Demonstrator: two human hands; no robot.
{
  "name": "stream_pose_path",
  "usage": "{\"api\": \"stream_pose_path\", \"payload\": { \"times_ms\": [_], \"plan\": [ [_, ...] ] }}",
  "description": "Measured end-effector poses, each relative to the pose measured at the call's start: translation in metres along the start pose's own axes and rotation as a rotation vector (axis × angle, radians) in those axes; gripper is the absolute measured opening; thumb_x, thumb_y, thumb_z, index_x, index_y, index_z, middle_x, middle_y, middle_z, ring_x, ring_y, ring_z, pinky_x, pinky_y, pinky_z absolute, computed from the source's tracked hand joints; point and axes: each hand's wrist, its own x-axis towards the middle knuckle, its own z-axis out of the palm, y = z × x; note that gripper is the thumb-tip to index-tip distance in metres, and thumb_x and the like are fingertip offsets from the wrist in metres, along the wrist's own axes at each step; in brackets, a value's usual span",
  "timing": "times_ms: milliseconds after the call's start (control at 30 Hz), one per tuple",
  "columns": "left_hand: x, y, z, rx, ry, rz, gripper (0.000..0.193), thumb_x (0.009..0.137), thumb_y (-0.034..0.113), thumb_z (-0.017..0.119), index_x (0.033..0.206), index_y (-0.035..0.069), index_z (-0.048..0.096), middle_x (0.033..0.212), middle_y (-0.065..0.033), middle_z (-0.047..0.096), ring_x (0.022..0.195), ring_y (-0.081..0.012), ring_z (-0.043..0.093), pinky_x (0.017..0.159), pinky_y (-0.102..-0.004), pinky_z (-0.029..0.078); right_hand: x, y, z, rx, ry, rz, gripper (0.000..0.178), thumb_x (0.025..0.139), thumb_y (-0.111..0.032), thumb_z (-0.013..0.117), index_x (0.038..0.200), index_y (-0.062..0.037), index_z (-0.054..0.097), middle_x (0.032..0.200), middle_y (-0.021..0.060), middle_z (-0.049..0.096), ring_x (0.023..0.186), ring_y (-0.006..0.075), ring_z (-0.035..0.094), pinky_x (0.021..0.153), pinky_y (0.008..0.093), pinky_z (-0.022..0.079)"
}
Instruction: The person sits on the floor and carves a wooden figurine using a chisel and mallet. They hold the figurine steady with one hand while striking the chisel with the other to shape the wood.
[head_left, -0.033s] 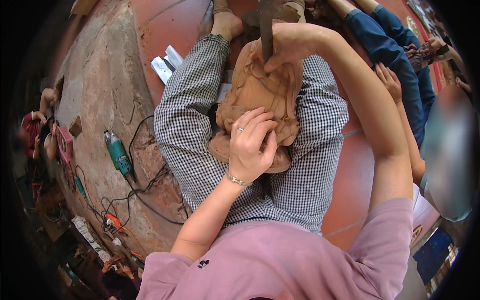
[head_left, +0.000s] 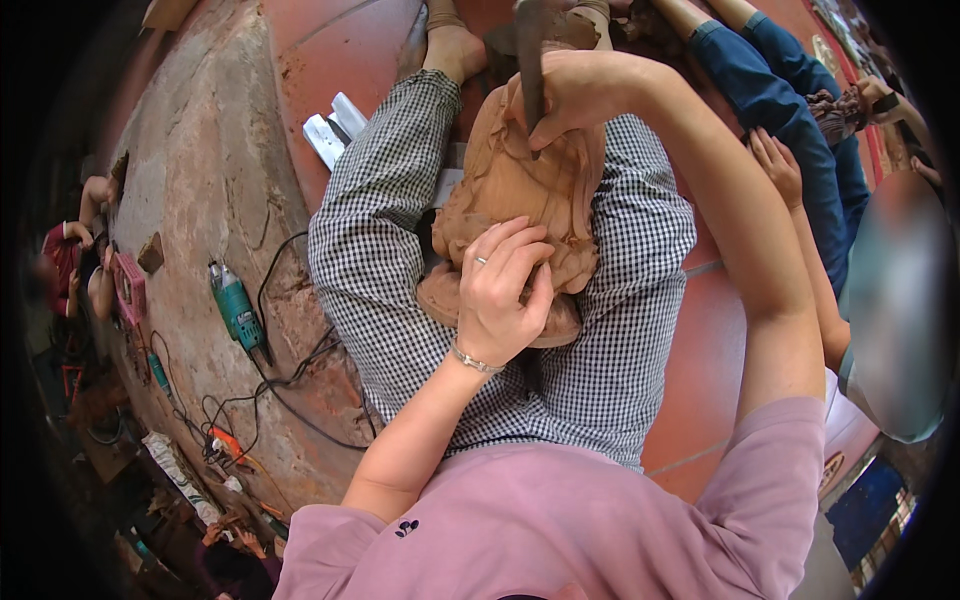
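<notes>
A reddish-brown wood carving (head_left: 525, 185) with folds and a rounded base rests between my thighs. My left hand (head_left: 503, 290), with a ring and a bracelet, lies over its lower part, fingers bent and pressed onto the surface. At the carving's upper end, my right hand (head_left: 565, 95) reaches around from the right and grips a long, dark, narrow chisel-like tool (head_left: 531, 75). The lower tip of this tool touches or nearly touches the wood near my right thumb. Part of my right hand's grip is hidden behind the tool.
To the left, a teal power tool (head_left: 236, 308) lies on a large stone slab (head_left: 200, 180) among black cables (head_left: 275, 385). A white packet (head_left: 335, 130) sits on the red tiles. At right is another person's hand (head_left: 777, 160) beside blue trousers (head_left: 790, 90); other people are at far left.
My right hand and the dark tool have shifted down very slightly, with the tip a little lower on the carving. My left hand stays where it was.
</notes>
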Motion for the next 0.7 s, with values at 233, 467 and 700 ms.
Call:
{"api": "stream_pose_path", "payload": {
  "times_ms": [233, 467, 700],
  "plan": [
    [0.005, 0.004, 0.0, -0.006, 0.0, 0.024, 0.017, 0.078, 0.001, 0.066, 0.094, 0.002, 0.069, 0.111, -0.0129, 0.071, 0.116, -0.0342, 0.062, 0.102, -0.0423, 0.044, 0.01, -0.001, -0.014, 0.101, 0.034, 0.068, 0.021, 0.081, -0.022, 0.077, 0.093, -0.0052, 0.072, 0.077, 0.009, 0.071, 0.074, 0.021, 0.069, 0.068, 0.0333, 0.053],
    [0.003, 0.005, -0.001, 0.009, 0.021, 0.017, 0.016, 0.077, 0.0, 0.067, 0.093, 0.001, 0.068, 0.109, -0.0135, 0.072, 0.116, -0.0343, 0.062, 0.101, -0.0428, 0.045, 0.023, -0.016, -0.012, 0.023, -0.018, 0.143, 0.034, 0.07, -0.029, 0.085, 0.09, -0.0035, 0.074, 0.088, 0.0151, 0.073, 0.086, 0.0328, 0.069, 0.076, 0.0411, 0.054],
    [0.002, 0.004, -0.001, -0.028, 0.043, 0.01, 0.017, 0.076, 0.001, 0.066, 0.094, 0.001, 0.069, 0.108, -0.0137, 0.072, 0.115, -0.0339, 0.063, 0.1, -0.0428, 0.045, 0.015, -0.024, -0.02, -0.121, -0.127, 0.115, 0.027, 0.078, -0.026, 0.078, 0.094, -0.005, 0.073, 0.085, 0.0156, 0.072, 0.084, 0.0328, 0.068, 0.075, 0.0415, 0.053]
  ]
}}
